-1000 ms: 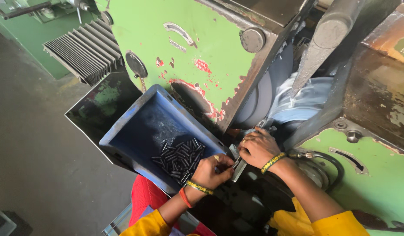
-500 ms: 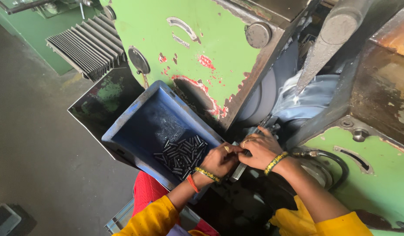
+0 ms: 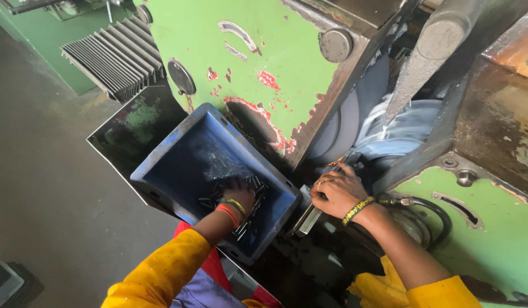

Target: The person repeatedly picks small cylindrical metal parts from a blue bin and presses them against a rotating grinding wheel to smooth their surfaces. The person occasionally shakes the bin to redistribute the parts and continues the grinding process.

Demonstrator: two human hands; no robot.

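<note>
A blue plastic bin [image 3: 178,165] leans tilted against the green machine and holds several small dark metal pins [image 3: 255,185] at its lower end. My left hand [image 3: 238,191] reaches down into the bin, fingers curled on the pile of pins. My right hand [image 3: 335,194] rests on a narrow metal guide rail [image 3: 306,219] beside the grinding wheel [image 3: 344,122], fingers closed at the rail's upper end; whether it pinches a pin is hidden. Both wrists wear bangles, and the sleeves are yellow.
The worn green machine body [image 3: 264,51] fills the back, with a round black knob [image 3: 335,45]. A grey ribbed bellows cover [image 3: 115,57] sits upper left. A black hose [image 3: 429,208] loops at the right. Dark concrete floor [image 3: 41,188] lies to the left.
My left hand has left the rail beside my right hand and moved left and down into the blue bin onto the pins. My right hand stays at the rail.
</note>
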